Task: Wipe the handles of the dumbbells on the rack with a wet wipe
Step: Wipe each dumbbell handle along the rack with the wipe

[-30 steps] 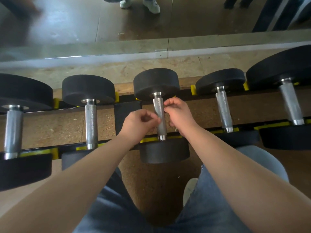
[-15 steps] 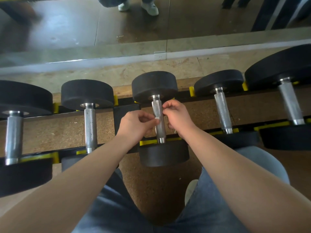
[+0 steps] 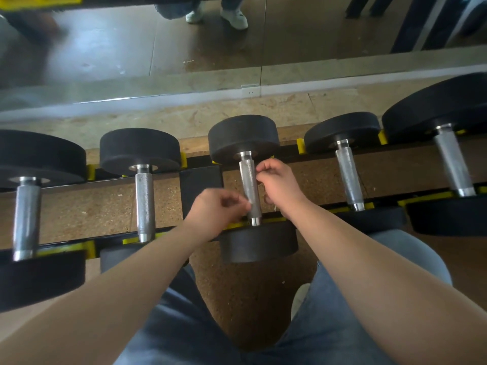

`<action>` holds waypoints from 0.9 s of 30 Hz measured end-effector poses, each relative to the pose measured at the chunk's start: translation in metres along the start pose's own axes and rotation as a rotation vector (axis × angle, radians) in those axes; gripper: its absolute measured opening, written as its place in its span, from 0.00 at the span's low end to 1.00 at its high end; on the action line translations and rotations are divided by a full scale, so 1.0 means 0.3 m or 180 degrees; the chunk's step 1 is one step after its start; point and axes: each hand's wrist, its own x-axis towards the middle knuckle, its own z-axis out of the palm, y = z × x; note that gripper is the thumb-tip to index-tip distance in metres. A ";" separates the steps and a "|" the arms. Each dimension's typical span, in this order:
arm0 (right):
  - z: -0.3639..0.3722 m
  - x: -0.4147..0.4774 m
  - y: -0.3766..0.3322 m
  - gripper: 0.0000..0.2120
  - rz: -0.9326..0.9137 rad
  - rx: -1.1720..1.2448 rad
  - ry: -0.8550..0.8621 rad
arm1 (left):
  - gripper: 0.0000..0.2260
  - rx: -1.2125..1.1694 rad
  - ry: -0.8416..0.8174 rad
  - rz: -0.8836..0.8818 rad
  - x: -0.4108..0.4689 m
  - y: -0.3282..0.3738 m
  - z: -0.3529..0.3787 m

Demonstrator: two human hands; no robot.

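The left hand (image 3: 218, 209) has its fingers curled, and the fingertips pinch a small pale scrap (image 3: 247, 203) against the left side of a handle (image 3: 249, 180), near its lower end. The scrap is too small to say if it is the wet wipe. The right hand (image 3: 282, 185) is also curled, with thumb and forefinger closed together just beside the upper right side of the same handle. What they pinch I cannot tell. This knurled steel handle belongs to the middle dumbbell (image 3: 243, 138), which lies across the two rails of the black rack (image 3: 201, 185) with yellow stops, one black head on the far rail and one on the near rail. Two more dumbbells lie to the left of it (image 3: 144, 204) (image 3: 26, 219) and two to the right (image 3: 349, 175) (image 3: 452, 164), all parallel and apart from each other. Below the forearms are the person's knees in blue jeans (image 3: 184, 333), over a speckled brown floor (image 3: 250, 299). Behind the rack a wall mirror (image 3: 105, 54) reflects a pair of white shoes (image 3: 234, 18).
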 end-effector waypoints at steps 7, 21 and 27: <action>-0.003 -0.014 -0.005 0.04 0.0079 -0.0033 0.0014 | 0.03 -0.1117 0.0707 0.0036 0.084 0.066 0.021; -0.002 -0.016 0.009 0.06 0.0025 -0.0080 0.0039 | 0.03 -0.0064 0.0731 0.0407 0.102 0.055 0.005; 0.001 -0.010 0.014 0.06 0.0051 -0.0068 0.0059 | 0.01 0.0905 -0.0113 0.0601 0.068 0.054 -0.025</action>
